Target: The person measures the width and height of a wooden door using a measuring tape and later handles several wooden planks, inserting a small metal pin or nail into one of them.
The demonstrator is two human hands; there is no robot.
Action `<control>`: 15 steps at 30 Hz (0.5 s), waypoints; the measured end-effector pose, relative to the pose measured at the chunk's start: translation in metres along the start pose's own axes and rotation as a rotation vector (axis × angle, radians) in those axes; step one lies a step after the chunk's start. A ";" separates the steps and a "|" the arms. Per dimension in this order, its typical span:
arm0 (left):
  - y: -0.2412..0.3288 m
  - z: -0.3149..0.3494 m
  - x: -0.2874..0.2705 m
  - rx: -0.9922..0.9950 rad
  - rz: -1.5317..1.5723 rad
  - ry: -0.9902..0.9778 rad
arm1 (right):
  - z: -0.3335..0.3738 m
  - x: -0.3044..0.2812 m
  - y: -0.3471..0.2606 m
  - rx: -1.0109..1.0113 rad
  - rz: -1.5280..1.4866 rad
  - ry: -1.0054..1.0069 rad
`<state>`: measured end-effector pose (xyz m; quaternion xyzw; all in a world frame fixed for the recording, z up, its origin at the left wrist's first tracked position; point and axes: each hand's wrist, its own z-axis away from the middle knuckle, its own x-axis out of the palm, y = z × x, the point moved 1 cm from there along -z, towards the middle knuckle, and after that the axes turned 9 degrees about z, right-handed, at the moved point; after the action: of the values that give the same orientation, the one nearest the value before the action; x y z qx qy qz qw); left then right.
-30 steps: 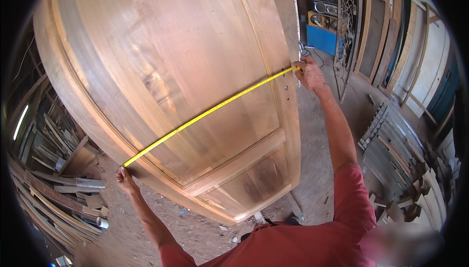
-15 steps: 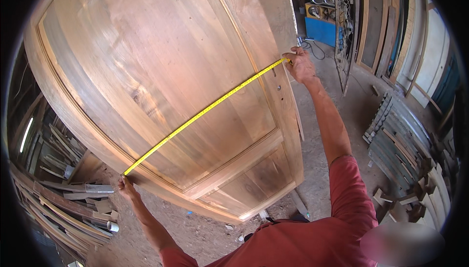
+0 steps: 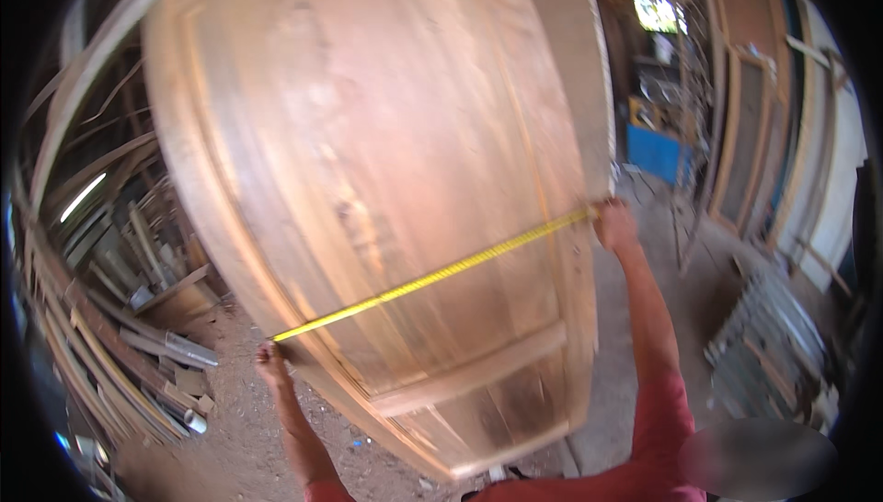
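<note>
A tall panelled wooden door [image 3: 405, 125] stands before me, its lower panel near the floor. Straight across its face runs the yellow blade of a tape measure [image 3: 432, 277], rising from left to right. At the door's left edge my left hand [image 3: 271, 366] is closed on the lower end of the blade. My right hand [image 3: 614, 224] grips the other end at the right edge, its fingers closed and slightly blurred. The tape's case cannot be made out.
Long timber strips [image 3: 110, 355] lie stacked at the left. Corrugated metal sheets [image 3: 768, 336] rest on the floor at the right. Behind them lean framed panels [image 3: 740, 139], and a blue box [image 3: 658, 153] stands farther back.
My view has tilted upward, so the door and both hands sit lower and farther right in the picture. The tape still spans the door between my hands.
</note>
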<state>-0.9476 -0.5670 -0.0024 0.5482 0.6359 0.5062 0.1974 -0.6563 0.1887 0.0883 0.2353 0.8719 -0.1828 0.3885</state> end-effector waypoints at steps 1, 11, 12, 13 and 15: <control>0.002 0.001 -0.011 0.024 0.048 -0.009 | 0.012 -0.030 -0.030 0.047 -0.013 -0.233; -0.005 0.031 -0.016 0.000 0.299 -0.232 | 0.271 0.087 -0.112 -0.501 -0.612 -0.995; 0.000 0.046 0.008 -0.045 0.391 -0.233 | 0.308 0.109 -0.111 -0.494 -0.770 -1.053; -0.003 0.047 -0.005 -0.073 0.352 -0.220 | 0.338 0.111 -0.130 -0.526 -0.766 -1.055; 0.001 0.053 -0.016 -0.246 0.404 -0.222 | 0.388 0.095 -0.163 -0.487 -0.770 -1.146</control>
<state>-0.8997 -0.5588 -0.0280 0.6881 0.4216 0.5456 0.2258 -0.5723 -0.1143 -0.2071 -0.3135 0.5687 -0.2018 0.7332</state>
